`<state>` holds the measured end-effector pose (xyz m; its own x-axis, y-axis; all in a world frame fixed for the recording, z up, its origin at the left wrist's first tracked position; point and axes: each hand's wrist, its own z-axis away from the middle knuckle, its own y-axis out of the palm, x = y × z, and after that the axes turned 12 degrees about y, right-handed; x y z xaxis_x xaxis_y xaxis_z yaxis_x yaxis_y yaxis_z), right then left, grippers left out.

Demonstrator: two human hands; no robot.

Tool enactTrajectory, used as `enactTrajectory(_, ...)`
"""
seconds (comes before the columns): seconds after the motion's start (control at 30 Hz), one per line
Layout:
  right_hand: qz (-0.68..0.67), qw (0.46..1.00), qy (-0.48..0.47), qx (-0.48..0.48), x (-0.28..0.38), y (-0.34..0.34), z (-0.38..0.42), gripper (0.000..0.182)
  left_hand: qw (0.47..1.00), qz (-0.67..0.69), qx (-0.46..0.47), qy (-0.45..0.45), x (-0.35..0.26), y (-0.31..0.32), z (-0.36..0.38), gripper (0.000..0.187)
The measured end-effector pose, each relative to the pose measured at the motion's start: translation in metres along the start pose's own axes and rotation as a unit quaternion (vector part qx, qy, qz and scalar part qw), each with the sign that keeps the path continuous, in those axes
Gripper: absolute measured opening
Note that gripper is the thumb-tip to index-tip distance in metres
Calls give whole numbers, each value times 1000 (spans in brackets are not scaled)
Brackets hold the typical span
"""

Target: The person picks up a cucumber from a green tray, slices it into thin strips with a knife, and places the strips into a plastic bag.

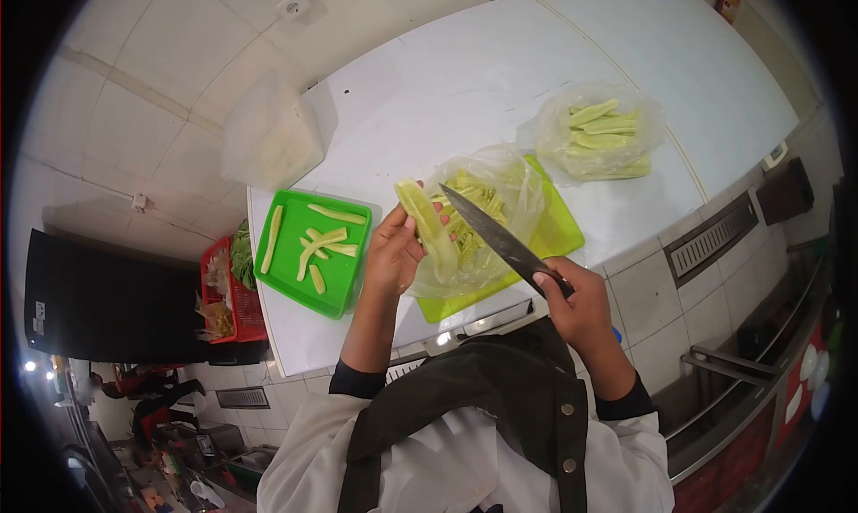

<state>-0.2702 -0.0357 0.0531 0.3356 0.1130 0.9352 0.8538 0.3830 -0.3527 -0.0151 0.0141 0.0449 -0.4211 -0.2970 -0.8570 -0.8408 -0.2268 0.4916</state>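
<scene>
My left hand (pixel 394 249) is closed around a long piece of peeled cucumber (pixel 424 222), held tilted with its pale cut face toward me. In my right hand (pixel 574 299) is the dark handle of a kitchen knife (pixel 502 239). Its blade points up and left, its tip close to the cucumber but apart from it. Beneath both hands an open clear plastic bag (pixel 518 184) holds thin cucumber strips (pixel 483 206). The bag lies on a yellow-green cutting board (pixel 560 220), covering much of it.
Left of the board, a green tray (pixel 339 281) holds several cucumber pieces. A second clear bag (pixel 648 120) with cucumber lengths lies at the right on the white table (pixel 429 71). A translucent container (pixel 273 133) stands by the wall. A red crate (pixel 246 303) with greens is beyond the table's left edge.
</scene>
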Motion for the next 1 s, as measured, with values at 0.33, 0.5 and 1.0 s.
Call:
enactTrajectory(0.33, -63, 997, 36, 39, -5, 16, -2, 16, 998, -9, 38, -43, -6, -1, 7, 47)
enactTrajectory(0.5, -52, 998, 18, 37, -5, 16, -3, 16, 998, 4, 54, -44, -3, -2, 7, 47)
enactTrajectory(1.0, -164, 979, 58, 109, -33, 34, -8, 14, 999, -8, 44, -26, -5, 9, 5, 42)
